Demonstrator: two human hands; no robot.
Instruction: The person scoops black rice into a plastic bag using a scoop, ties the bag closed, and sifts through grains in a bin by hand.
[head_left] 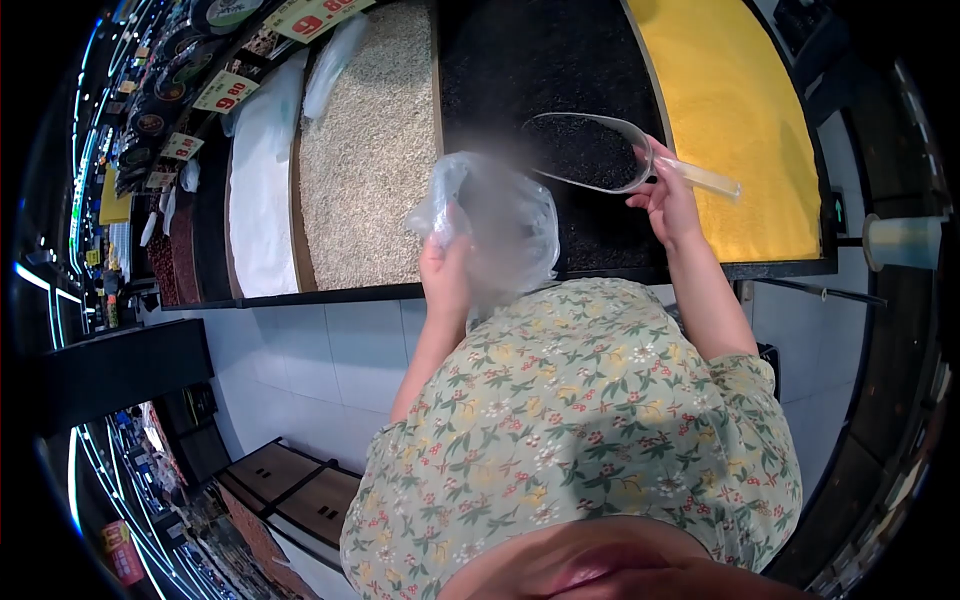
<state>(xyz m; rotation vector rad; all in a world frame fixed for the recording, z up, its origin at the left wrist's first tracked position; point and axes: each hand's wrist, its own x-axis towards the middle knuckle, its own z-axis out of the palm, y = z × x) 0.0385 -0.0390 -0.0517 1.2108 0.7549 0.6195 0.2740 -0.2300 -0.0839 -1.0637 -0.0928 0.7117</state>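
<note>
My left hand [446, 270] is closed on the edge of a clear plastic bag [535, 225], which hangs open in front of my body. A blurred patch in the picture hides part of the bag and its contents. In my right hand [668, 205] is a clear scoop [640, 172], gripped near where its handle meets the bowl. Black grains [585, 150] lie in the scoop's bowl. The scoop is held over the bin of black grain [610, 235], its mouth pointing left toward the bag, apart from it.
Left of the black grain is a bin of pale oat-like grain [370, 150], then a white bin [265, 190]. A yellow grain bin [750, 100] lies to the right. Price signs [228, 92] stand along the left side. The counter's front edge [360, 293] runs before me.
</note>
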